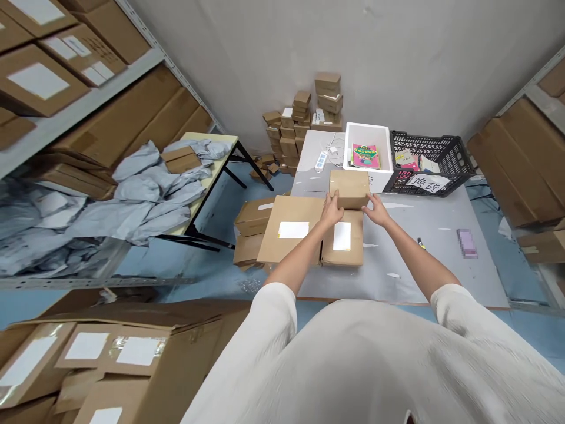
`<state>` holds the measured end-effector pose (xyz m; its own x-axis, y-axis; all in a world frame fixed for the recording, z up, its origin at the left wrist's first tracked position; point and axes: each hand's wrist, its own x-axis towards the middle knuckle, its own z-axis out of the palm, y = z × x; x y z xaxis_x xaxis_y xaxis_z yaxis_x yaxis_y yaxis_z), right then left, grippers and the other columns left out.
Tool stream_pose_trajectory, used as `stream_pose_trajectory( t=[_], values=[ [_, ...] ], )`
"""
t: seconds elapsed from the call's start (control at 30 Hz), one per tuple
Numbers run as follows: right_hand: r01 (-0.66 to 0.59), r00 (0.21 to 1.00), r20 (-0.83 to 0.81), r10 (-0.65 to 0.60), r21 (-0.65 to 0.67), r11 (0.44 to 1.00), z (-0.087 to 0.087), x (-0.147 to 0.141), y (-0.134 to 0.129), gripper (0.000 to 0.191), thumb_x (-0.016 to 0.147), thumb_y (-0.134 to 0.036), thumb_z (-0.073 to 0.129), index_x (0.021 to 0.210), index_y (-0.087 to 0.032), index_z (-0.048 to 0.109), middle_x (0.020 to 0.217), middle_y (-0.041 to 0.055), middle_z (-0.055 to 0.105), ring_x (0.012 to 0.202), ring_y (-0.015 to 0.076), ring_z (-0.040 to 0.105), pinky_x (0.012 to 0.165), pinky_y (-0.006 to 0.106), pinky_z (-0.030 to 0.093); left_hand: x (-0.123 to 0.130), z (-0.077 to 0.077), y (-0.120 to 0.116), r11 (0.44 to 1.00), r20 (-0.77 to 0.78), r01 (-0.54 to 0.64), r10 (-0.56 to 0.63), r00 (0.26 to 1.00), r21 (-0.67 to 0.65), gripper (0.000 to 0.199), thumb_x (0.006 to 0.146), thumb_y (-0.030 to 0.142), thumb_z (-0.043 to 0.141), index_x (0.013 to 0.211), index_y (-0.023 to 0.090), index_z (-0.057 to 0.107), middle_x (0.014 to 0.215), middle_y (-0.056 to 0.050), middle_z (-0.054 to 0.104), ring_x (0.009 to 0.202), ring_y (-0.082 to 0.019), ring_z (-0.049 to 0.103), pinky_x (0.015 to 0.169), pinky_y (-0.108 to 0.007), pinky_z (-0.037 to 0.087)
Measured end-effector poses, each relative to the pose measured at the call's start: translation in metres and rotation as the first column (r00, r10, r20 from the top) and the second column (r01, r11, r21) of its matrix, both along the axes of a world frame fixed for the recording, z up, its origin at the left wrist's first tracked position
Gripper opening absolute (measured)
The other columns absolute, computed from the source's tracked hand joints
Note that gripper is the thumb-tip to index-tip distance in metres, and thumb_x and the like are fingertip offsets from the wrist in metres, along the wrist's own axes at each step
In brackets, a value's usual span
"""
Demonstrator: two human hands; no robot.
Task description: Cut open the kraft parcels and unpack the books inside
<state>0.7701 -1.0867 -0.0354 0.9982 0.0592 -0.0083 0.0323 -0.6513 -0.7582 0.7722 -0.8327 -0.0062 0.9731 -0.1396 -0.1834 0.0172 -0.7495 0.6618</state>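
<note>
Both of my hands are on a small cardboard box point(349, 181) at the back of the grey table. My left hand point(332, 211) grips its front left corner, fingers on the front and top edge. On the opposite side, my right hand point(376, 211) holds the lower right corner. Just in front of it lies another cardboard box point(342, 252) with a white label. A larger flat cardboard box point(291, 213), also labelled, sits to the left and reaches past the table's edge. My left forearm partly covers both labelled boxes.
Behind the boxes stand a white foam box point(391, 150) with booklets and a black crate point(463, 171). A power strip point(321, 161) lies at the back. A marker point(421, 242) and a blurred purple item point(467, 244) are on the right. Shelves and stacked parcels surround the table point(436, 277).
</note>
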Motion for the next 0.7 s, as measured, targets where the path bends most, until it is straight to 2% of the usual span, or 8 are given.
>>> stream_pose_trajectory(
  t=[0.17,0.27,0.37,0.53,0.7],
  values=[
    [0.055,0.998,-0.025,-0.052,0.131,0.99,-0.009,0.012,-0.008,0.103,0.09,-0.051,0.078,0.178,-0.023,0.032,0.178,0.0172,0.042,0.157,0.0399,0.05,0.131,0.059,0.043,-0.002,0.008,-0.017,1.0,0.031,-0.002,0.003,1.0,-0.011,0.099,0.094,0.027,0.068,0.181,0.028,0.022,0.19,-0.011,0.018,0.173,-0.036,0.028,0.136,-0.048,0.036],
    [0.114,0.993,-0.032,-0.111,0.154,0.981,-0.01,0.007,-0.025,0.105,0.09,-0.054,0.079,0.179,-0.024,0.031,0.178,0.0166,0.042,0.153,0.0394,0.055,0.128,0.057,0.048,-0.003,0.012,-0.031,0.998,0.034,0.033,-0.031,0.999,-0.053,0.098,0.094,0.025,0.066,0.181,0.03,0.022,0.19,-0.01,0.017,0.169,-0.034,0.038,0.132,-0.045,0.043],
    [0.177,0.984,-0.012,-0.177,0.147,0.973,-0.009,-0.004,-0.048,0.104,0.09,-0.055,0.078,0.179,-0.026,0.031,0.177,0.0146,0.045,0.155,0.0372,0.053,0.129,0.056,0.047,-0.005,0.012,-0.048,0.991,0.027,0.107,-0.105,0.994,-0.085,0.095,0.093,0.022,0.065,0.18,0.027,0.026,0.188,-0.011,0.021,0.169,-0.032,0.038,0.132,-0.043,0.043],
    [0.278,0.959,0.018,-0.281,0.104,0.955,-0.005,-0.041,-0.088,0.1,0.092,-0.052,0.075,0.178,-0.027,0.033,0.175,0.0141,0.048,0.158,0.0359,0.051,0.132,0.058,0.042,-0.017,0.004,-0.083,0.961,0.023,0.256,-0.255,0.967,-0.102,0.092,0.09,0.022,0.067,0.177,0.024,0.035,0.188,-0.011,0.022,0.171,-0.033,0.033,0.134,-0.044,0.042],
    [0.423,0.906,-0.002,-0.424,0.072,0.903,-0.009,-0.097,-0.122,0.105,0.09,-0.05,0.076,0.18,-0.026,0.028,0.174,0.0185,0.044,0.155,0.0369,0.054,0.131,0.058,0.043,-0.04,-0.002,-0.117,0.899,0.047,0.413,-0.41,0.911,-0.146,0.095,0.09,0.022,0.068,0.177,0.023,0.032,0.189,-0.012,0.018,0.167,-0.034,0.041,0.133,-0.044,0.043]
  ],
)
